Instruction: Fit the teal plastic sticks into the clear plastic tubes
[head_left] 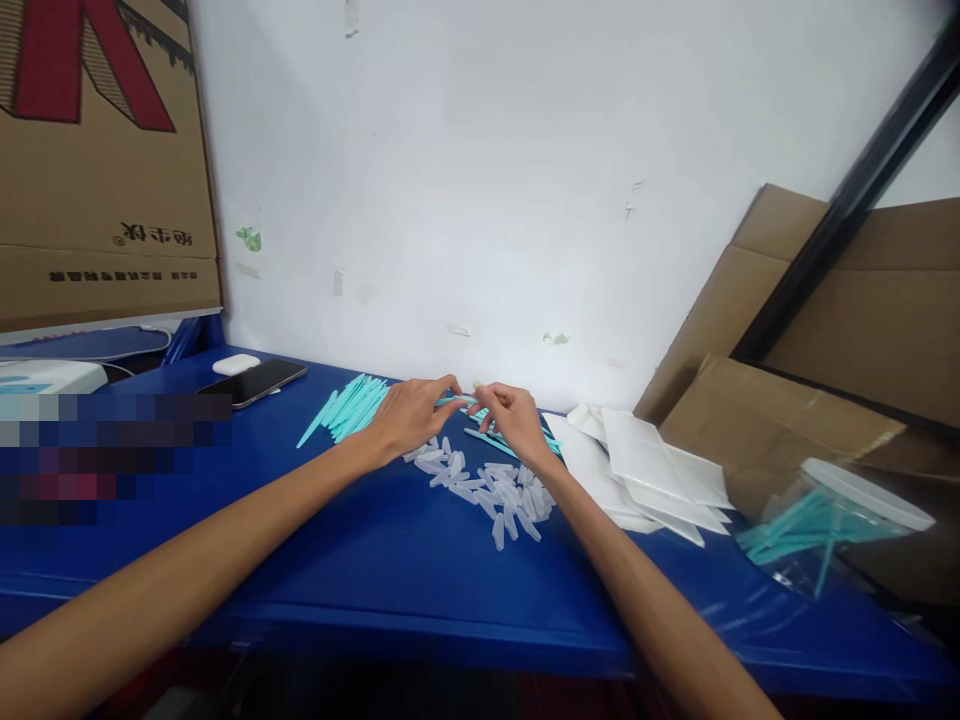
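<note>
My left hand pinches a slim teal stick above the table. My right hand closes its fingertips around the stick's other end; whether a small piece is also between them is hidden. Beside my left hand lies a dense pile of teal sticks, roughly side by side. A few more teal sticks rest under and behind my right hand. In front of both hands, small translucent whitish caps are scattered in a loose heap.
White paper packets are stacked right of my hand. A clear lidded tub with teal sticks stands further right, near cardboard. A phone and white case lie back left on the blue table, against a wall.
</note>
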